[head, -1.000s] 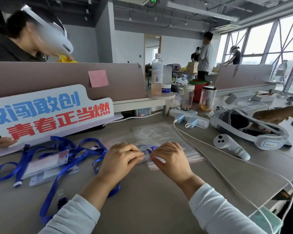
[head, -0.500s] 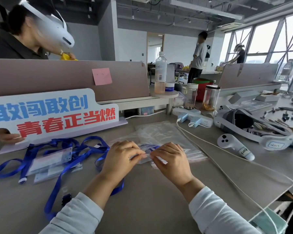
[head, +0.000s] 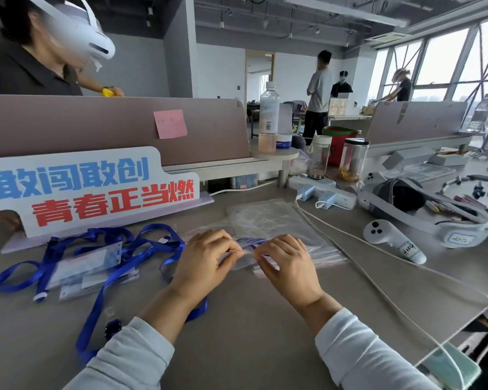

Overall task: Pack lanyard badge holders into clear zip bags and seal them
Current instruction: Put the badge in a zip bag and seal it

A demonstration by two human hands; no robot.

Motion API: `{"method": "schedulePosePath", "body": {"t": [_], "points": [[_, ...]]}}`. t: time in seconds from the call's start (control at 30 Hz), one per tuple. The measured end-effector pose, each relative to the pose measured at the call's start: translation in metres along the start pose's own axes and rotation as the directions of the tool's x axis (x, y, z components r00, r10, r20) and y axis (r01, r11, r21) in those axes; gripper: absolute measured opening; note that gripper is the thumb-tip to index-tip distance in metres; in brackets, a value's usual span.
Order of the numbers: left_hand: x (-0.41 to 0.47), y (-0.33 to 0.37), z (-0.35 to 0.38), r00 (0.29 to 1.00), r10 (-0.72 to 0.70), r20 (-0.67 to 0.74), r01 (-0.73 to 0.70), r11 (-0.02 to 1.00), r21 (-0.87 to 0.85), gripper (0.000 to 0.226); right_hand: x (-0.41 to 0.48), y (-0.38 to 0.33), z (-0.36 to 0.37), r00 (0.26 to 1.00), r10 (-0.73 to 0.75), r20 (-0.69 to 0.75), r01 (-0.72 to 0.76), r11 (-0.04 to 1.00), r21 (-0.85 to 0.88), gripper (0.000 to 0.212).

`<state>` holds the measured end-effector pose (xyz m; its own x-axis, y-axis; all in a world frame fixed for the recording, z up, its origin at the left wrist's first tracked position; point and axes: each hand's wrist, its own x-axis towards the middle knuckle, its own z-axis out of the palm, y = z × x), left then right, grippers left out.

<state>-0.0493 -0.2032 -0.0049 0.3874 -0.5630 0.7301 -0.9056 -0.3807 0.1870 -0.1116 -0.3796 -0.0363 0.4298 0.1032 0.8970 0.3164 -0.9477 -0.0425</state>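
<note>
At the middle of the grey desk, my left hand point(head: 206, 258) and my right hand point(head: 286, 261) both pinch the near edge of a clear zip bag point(head: 248, 256). A blue lanyard badge holder shows through the bag between my fingertips. More clear zip bags point(head: 268, 218) lie stacked just behind it. To the left lies a tangle of blue lanyards with badge holders point(head: 88, 263); one blue strap runs under my left wrist.
A white sign with blue and red characters point(head: 88, 190) stands at the back left. A white cable point(head: 364, 274) crosses the desk on the right, beside a controller point(head: 392, 240), a white headset point(head: 423, 212) and a power strip point(head: 324, 192). A person sits behind the divider.
My hands stay pinching the bag's edge, fingertips a little closer together. The view has shifted slightly; the other person's hand at the right has withdrawn.
</note>
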Motion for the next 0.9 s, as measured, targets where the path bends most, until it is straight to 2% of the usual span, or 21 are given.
{"method": "schedulePosePath", "body": {"t": [0.13,0.23,0.33,0.5,0.7,0.8,0.9], "points": [[-0.0013,-0.0008,-0.0011,1.0,0.005,0.024,-0.004,1.0,-0.008,0.023,-0.0022,0.0035,-0.0015,1.0,-0.006,-0.01,0.005,1.0,-0.008,0.015],[-0.0008,-0.0015,-0.0002,1.0,0.025,-0.003,-0.025,0.998,0.056,0.027,-0.0039,0.002,-0.0012,1.0,-0.001,-0.002,0.001,1.0,0.006,0.015],[-0.0003,-0.0036,0.0015,0.998,0.064,-0.022,-0.062,0.994,0.086,0.013,-0.005,-0.0013,0.0009,1.0,0.006,0.003,-0.006,1.0,0.031,0.013],[-0.0014,-0.0018,0.0002,0.997,0.073,-0.009,-0.072,0.99,0.123,0.01,-0.0054,-0.0044,0.0027,1.0,-0.001,0.014,0.0,1.0,0.029,0.013],[-0.0005,0.0004,0.001,0.998,0.061,0.027,-0.064,0.987,0.145,0.012,-0.007,-0.0035,0.0037,1.0,-0.001,0.03,0.0,1.0,0.021,0.011],[-0.0012,0.0022,0.0015,0.999,0.037,0.036,-0.043,0.985,0.168,0.025,-0.0064,-0.0039,0.0034,0.999,-0.015,0.033,0.015,1.0,0.003,0.012],[-0.0019,0.0049,0.0019,0.999,0.034,0.035,-0.04,0.983,0.178,0.028,-0.0059,-0.0057,0.0042,0.999,-0.031,0.034,0.032,0.999,-0.015,0.013]]}}
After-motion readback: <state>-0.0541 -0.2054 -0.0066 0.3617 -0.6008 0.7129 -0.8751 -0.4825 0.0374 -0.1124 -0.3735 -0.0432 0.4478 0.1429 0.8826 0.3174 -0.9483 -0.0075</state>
